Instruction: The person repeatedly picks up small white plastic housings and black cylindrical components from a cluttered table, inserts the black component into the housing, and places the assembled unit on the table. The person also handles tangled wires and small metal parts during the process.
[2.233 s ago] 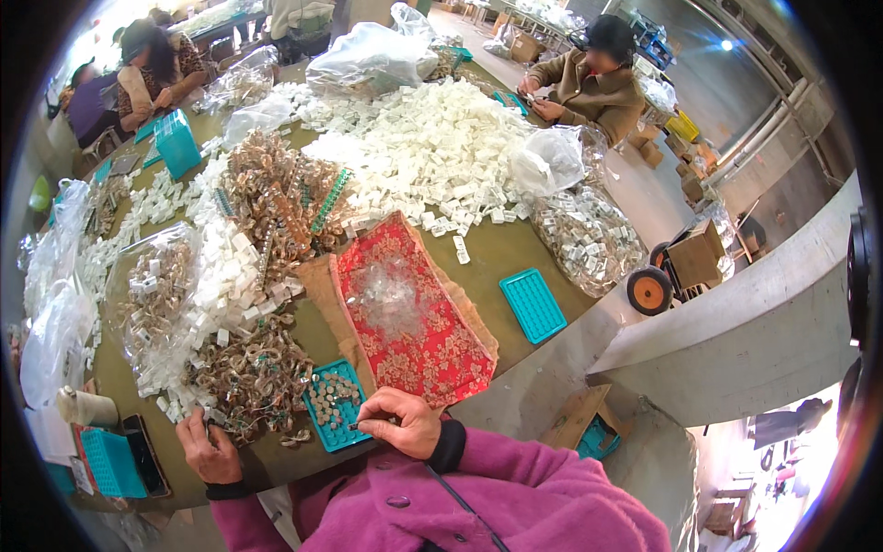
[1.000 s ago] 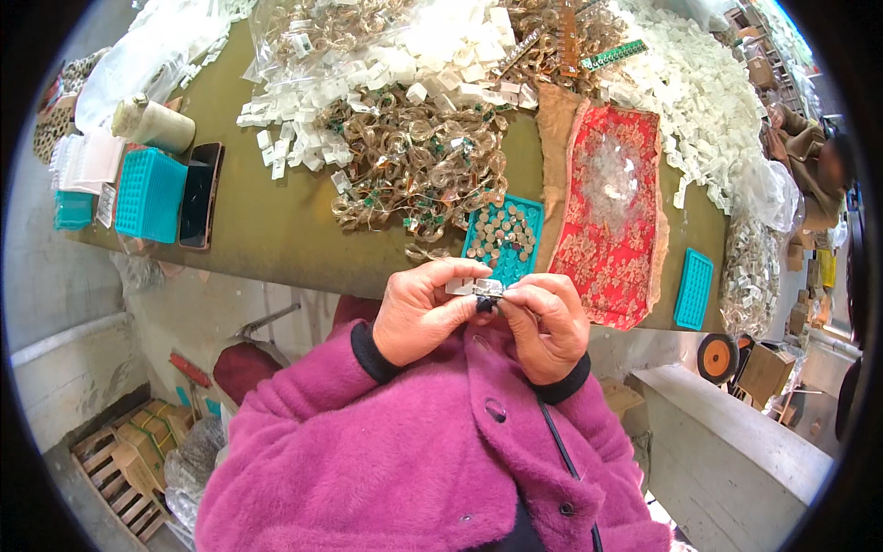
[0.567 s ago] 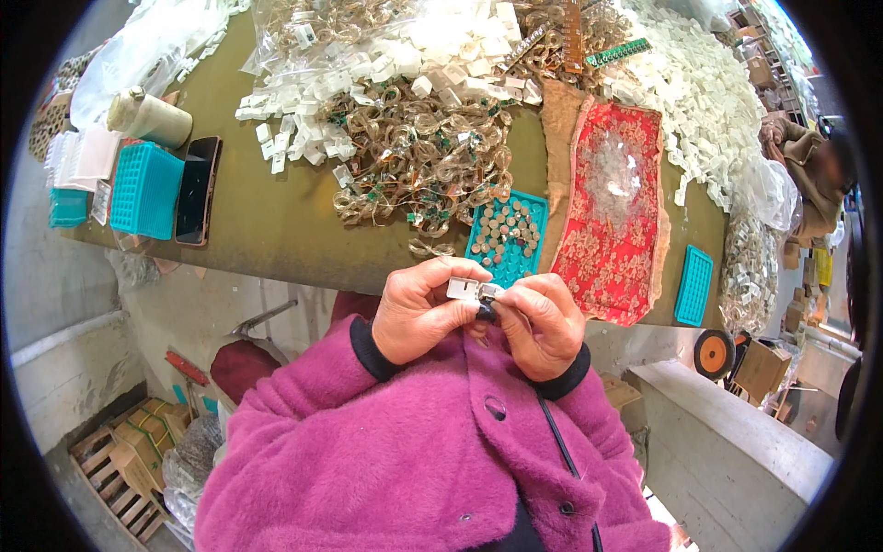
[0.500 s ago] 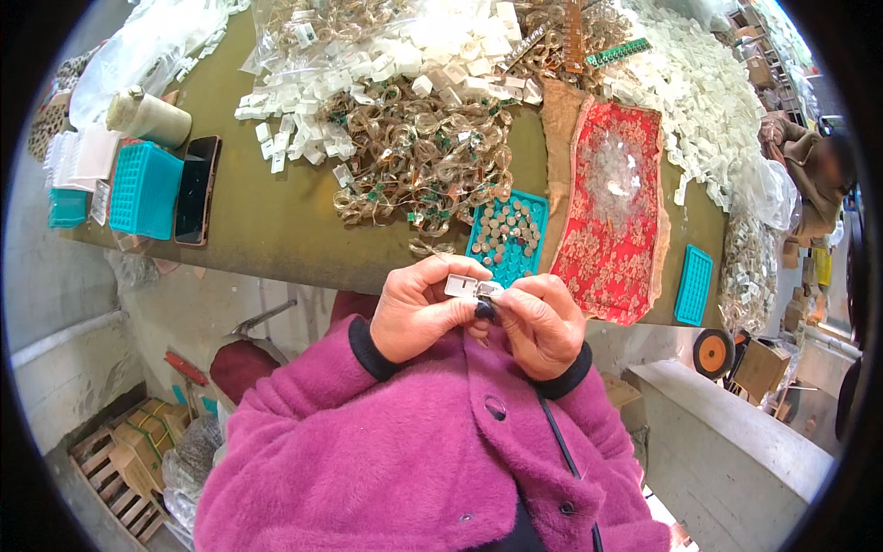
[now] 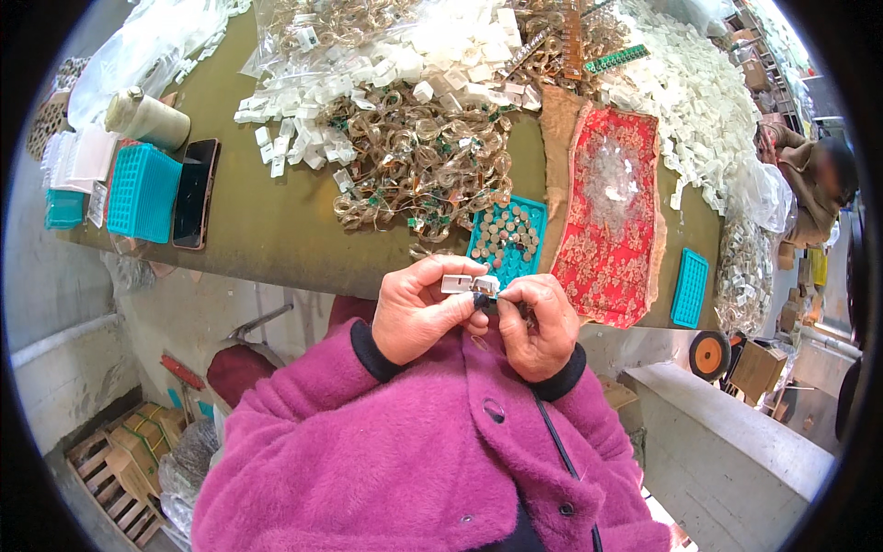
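Between the thumb and fingers of my left hand is a small white plastic case, held level over the table's near edge. A dark covering wraps the tip of that thumb. My right hand is just right of the case, its fingers closed in a pinch; whatever they hold is too small to make out. Right behind my hands lies a teal tray with many round silvery button cells in it. A tangled heap of thin clear wires with small green boards sits beyond, to the left.
A red patterned cloth lies right of the tray, near another teal tray. White plastic cases pile up at the back. At left are stacked teal trays, a phone and a whitish bottle. Another person is at far right.
My right hand has drawn slightly down and away from the white case, leaving its right end more exposed. My left hand keeps its hold, almost in the same place.
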A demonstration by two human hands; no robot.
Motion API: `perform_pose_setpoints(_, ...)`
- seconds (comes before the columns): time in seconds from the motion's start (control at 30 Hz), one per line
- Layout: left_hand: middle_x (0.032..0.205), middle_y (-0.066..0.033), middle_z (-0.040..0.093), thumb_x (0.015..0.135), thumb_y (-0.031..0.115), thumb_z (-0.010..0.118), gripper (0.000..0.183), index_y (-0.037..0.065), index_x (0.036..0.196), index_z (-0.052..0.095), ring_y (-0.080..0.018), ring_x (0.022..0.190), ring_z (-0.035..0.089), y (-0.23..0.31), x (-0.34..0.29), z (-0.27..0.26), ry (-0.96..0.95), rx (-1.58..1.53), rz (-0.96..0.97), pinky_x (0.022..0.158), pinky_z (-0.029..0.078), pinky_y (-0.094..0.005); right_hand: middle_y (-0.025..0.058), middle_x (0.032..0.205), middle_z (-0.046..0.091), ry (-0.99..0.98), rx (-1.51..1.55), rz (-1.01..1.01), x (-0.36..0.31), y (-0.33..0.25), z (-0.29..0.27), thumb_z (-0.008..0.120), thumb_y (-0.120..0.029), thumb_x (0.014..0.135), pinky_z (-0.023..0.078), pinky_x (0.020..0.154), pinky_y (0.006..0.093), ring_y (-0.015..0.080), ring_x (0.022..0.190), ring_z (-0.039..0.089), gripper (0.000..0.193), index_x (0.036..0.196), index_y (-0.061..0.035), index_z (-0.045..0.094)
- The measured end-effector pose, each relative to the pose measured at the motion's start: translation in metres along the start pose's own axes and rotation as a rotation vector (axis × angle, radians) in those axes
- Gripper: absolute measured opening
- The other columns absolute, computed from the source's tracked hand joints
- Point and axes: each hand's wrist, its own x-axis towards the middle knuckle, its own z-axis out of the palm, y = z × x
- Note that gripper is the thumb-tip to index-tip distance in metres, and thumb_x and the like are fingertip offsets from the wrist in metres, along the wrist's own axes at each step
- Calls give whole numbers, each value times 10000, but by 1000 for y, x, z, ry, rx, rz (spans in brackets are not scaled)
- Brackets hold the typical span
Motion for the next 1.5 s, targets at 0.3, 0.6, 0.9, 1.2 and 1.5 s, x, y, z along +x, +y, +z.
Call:
perform_pose_setpoints(0.3,930,-139,699,778,-57,784,365,31,1130,735,-278,807,704,2,9,-3,-56,948,719,706,583,-355,109,874,658,-52,60,193,0,-4,-4,764,21,873,533,653,315,204,729,655,184,1003,-2,635)
perform_pose_setpoints(0.6,930,-99,726,970,45,728,290,-29,1236,641,-175,791,716,-15,4,-6,-94,-69,-30,704,605,-313,15,862,670,-190,838,775,-7,-3,-13,616,-151,1078,493,663,218,62,745,604,132,1044,-23,613)
perform_pose_setpoints(0.9,1128,-209,713,951,-11,667,268,-47,1213,623,-286,930,759,-9,5,-14,-134,-247,-217,751,684,-424,88,1058,663,-54,255,354,-3,13,-32,811,-100,897,549,766,311,163,889,665,356,1194,11,651)
perform_pose_setpoints(1.2,1135,-167,722,955,-20,647,299,-44,1254,648,-248,972,747,-10,6,-14,-107,-126,-251,831,671,-400,142,999,607,-159,-478,178,21,44,-25,810,-155,842,533,751,423,338,885,638,366,1150,-20,665)
perform_pose_setpoints(1.5,1087,-129,722,969,-1,628,299,-36,1265,655,-164,866,699,-7,9,-14,-80,-49,-256,752,645,-332,146,952,589,-180,-424,156,16,51,-25,795,-119,848,529,755,442,349,876,632,275,1072,-38,657)
